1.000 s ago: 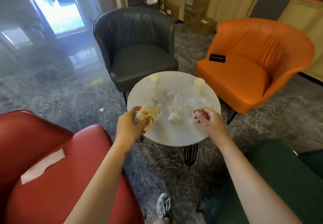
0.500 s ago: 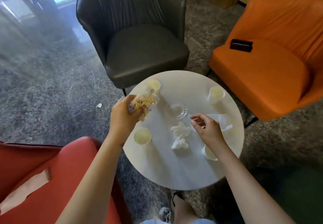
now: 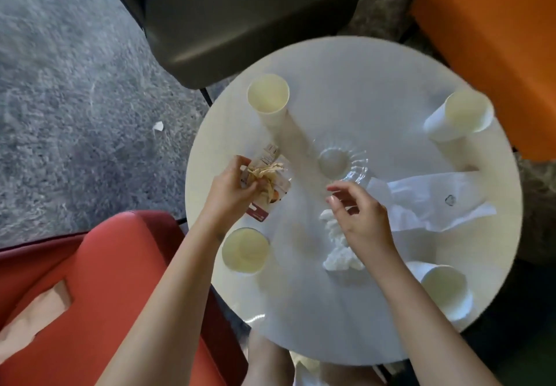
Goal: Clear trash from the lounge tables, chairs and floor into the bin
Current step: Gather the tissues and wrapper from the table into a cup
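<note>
A round white desk (image 3: pixel 391 90) stands on grey speckled floor (image 3: pixel 60 84), ringed by a dark grey chair (image 3: pixel 240 18), an orange chair (image 3: pixel 493 39) and a red chair (image 3: pixel 99 289). The left hand (image 3: pixel 228 193) is closed around a crumpled snack wrapper (image 3: pixel 264 175); its label print is too blurred to read. The right hand (image 3: pixel 361 217) hovers open, fingers spread, right above crumpled white tissue (image 3: pixel 340 256). Beyond the right hand lie a clear glass dish (image 3: pixel 340 159) and a flat white napkin (image 3: pixel 436 202). Four paper cups stand around both hands, the nearest (image 3: pixel 245 250) just below the left wrist. A small white scrap (image 3: pixel 158 126) lies on the floor, well left of the left hand. Compared with half a second ago, the view sits closer over the desk and the right hand has drawn back toward the tissue
</note>
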`<state>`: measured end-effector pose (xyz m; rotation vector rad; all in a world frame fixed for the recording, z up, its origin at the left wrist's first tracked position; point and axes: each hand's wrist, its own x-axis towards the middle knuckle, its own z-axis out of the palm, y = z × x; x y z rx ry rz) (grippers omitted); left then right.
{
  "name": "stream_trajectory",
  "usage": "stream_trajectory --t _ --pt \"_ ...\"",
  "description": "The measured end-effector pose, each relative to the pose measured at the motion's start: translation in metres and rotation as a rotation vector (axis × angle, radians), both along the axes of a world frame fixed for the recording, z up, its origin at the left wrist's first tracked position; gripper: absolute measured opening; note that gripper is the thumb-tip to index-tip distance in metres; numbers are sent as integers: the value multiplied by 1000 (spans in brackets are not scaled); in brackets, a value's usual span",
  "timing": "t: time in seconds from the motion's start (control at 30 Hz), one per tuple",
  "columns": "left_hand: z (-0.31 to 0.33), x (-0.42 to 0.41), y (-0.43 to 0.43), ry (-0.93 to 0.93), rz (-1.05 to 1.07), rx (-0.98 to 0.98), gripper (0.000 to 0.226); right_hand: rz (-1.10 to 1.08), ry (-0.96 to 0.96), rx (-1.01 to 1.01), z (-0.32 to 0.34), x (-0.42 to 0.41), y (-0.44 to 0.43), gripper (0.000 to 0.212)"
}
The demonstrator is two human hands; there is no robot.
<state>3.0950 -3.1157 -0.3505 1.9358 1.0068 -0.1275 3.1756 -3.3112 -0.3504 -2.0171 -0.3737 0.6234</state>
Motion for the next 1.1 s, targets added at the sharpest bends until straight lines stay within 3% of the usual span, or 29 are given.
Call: stream_trajectory --t 0.1,0.23,0.37,0.8,0.93,1.1 --pt "-20 -1 5 33 -58 -27 28 -71 -14 4 -10 -4 4 18" --pt "-33 -3 17 38 -125 134 38 -135 -53 -9 -19 -14 10 16" --pt "-32 -2 23 -29 -114 144 45 -191 -99 -3 -23 -21 13 17" --pt "24 16 -1 -261 -290 275 48 -252 -221 -55 4 -24 -29 20" --pt "41 19 -32 -345 -330 309 46 -178 -240 -83 12 -23 -54 30" --pt "37 9 -81 -394 -353 300 45 18 -216 -155 -3 -35 -73 58"
